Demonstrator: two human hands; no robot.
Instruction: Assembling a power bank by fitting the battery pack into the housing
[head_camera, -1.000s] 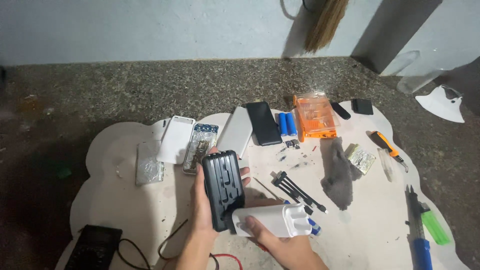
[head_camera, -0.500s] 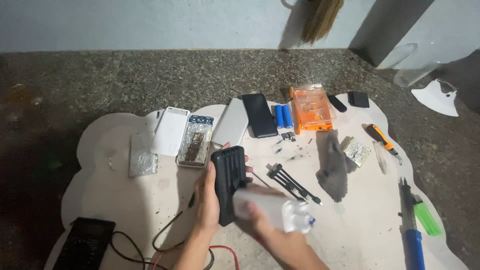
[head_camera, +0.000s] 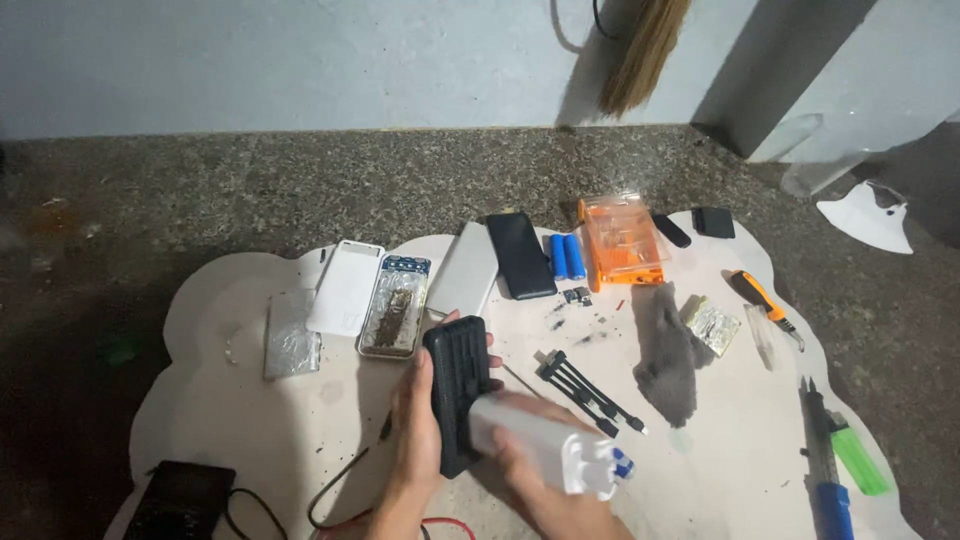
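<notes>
My left hand (head_camera: 418, 430) grips a black ribbed power-bank shell (head_camera: 457, 391), held upright over a pale cloud-shaped mat (head_camera: 230, 400). My right hand (head_camera: 545, 495) holds a white battery holder (head_camera: 545, 452) with blue cells showing at its right end. The white holder's left end touches the black shell's lower right side. Just right of the hands lies a bunch of short black cables (head_camera: 590, 388).
On the mat lie a white case (head_camera: 346, 286), an opened phone back (head_camera: 395, 306), a silver pouch (head_camera: 290, 335), a black phone (head_camera: 520, 255), two blue cells (head_camera: 566, 256), an orange box (head_camera: 620, 241), a grey cloth (head_camera: 665, 352), screwdrivers (head_camera: 765, 305), a green lighter (head_camera: 858, 460). A black meter (head_camera: 180, 500) sits at bottom left.
My right hand has brought the white battery holder left and up against the black shell. The view has shifted slightly, with the mat's items lower in frame.
</notes>
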